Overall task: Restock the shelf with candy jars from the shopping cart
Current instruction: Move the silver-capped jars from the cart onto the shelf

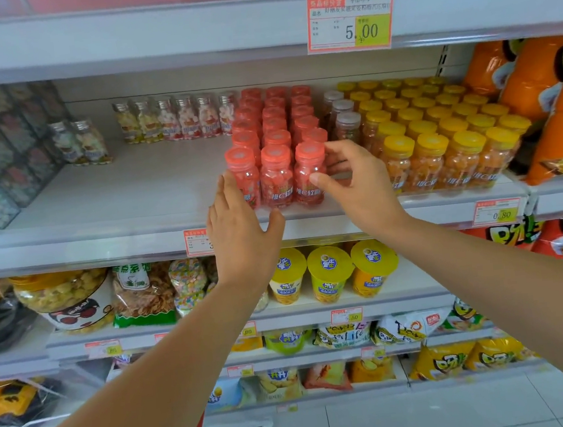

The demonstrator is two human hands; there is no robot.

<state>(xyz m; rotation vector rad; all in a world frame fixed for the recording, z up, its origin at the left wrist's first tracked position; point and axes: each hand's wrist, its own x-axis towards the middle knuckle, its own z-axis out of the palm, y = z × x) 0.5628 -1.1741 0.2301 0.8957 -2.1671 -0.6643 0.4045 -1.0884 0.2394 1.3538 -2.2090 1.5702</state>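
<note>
Red-lidded candy jars stand in three rows running back on the middle shelf. My left hand is flat with straight fingers, and its fingertips touch the left side of the front-left red jar. My right hand curls round the front-right red jar, with the thumb on the jar's front and the fingers at its right side. All the red jars stand upright. The shopping cart is not clearly in view.
Yellow-lidded jars fill the shelf right of the red ones, then orange snack bags. Silver-capped jars line the back left, above bare shelf. Lower shelves hold cups and snack bags. A price tag hangs above.
</note>
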